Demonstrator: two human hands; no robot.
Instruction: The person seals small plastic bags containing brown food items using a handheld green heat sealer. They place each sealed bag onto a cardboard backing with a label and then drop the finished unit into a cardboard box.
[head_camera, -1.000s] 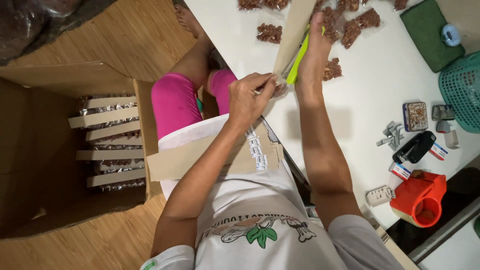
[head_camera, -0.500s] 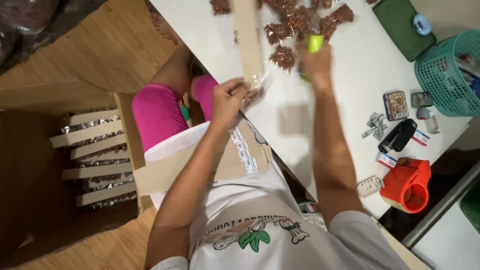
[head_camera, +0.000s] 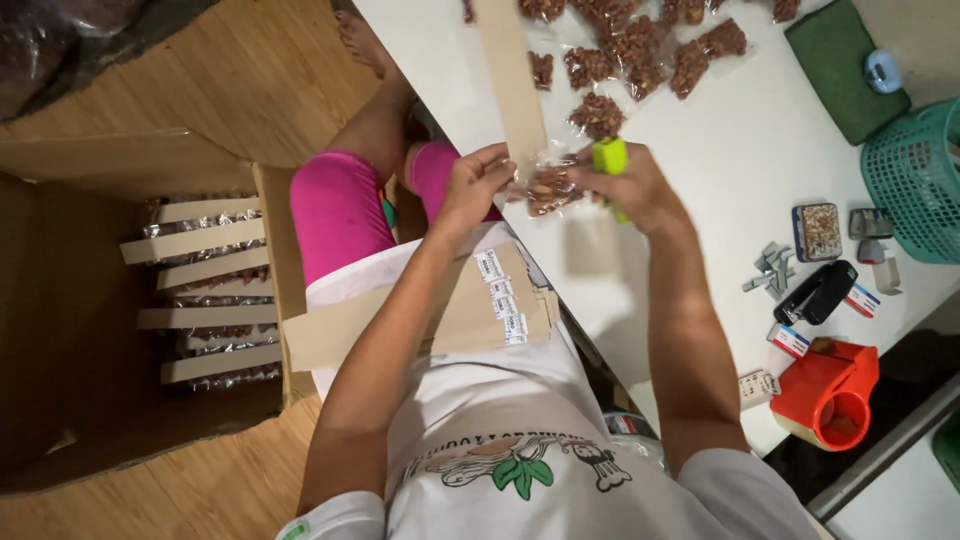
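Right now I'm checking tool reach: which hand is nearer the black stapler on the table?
The right hand. It holds a green tool over the table, left of the black stapler. The left hand is farther left, pinching the cardboard strip.

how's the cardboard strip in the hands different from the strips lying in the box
The cardboard strip held by the left hand extends out over the white table; the strips in the box lie flat, stacked in rows. The held strip shows one nut packet at its near end, by the right hand; the boxed strips each sit over packets. All are plain tan cardboard.
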